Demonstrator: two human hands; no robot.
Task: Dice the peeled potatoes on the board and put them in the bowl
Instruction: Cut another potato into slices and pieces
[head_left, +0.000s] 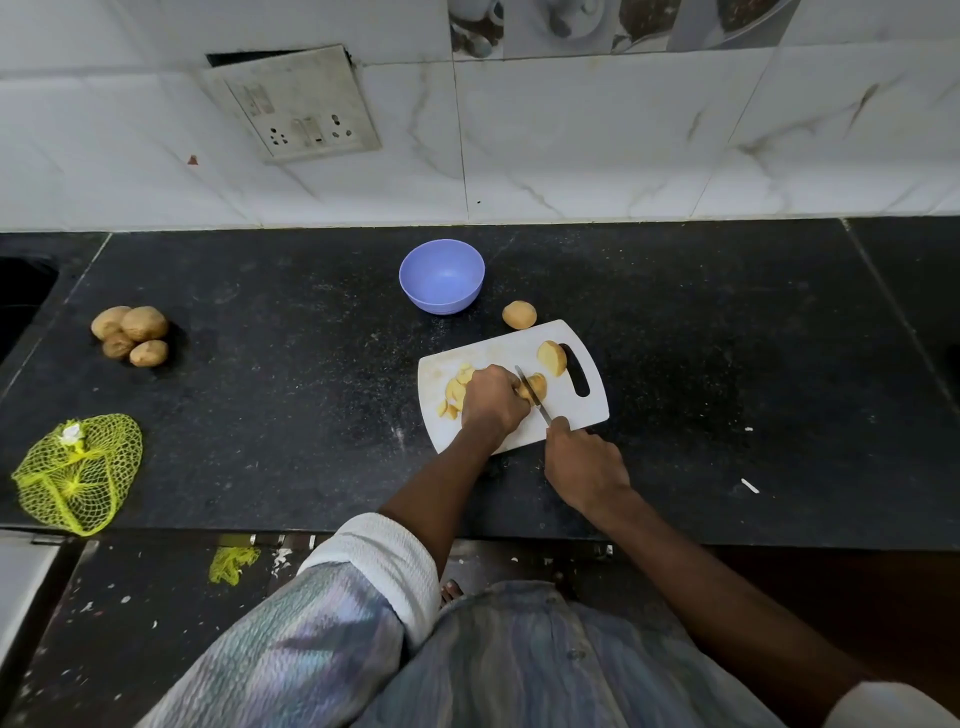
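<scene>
A white cutting board (582, 402) lies on the black counter. My left hand (491, 400) holds down a peeled potato piece (537, 386) on it. My right hand (584, 467) grips a knife (532, 393), whose blade is set into that piece. Several cut slices (456, 389) lie on the board to the left of my left hand. A potato half (551, 357) sits by the board's handle slot. Another peeled potato (519, 315) rests on the counter just behind the board. The empty purple bowl (441, 276) stands further back.
Several unpeeled potatoes (131, 335) lie in a pile at the left of the counter (260, 389). A yellow net bag (78, 473) sits near the front left edge. A tiled wall with a switch plate (296, 104) rises behind. A sink edge (21, 296) shows far left.
</scene>
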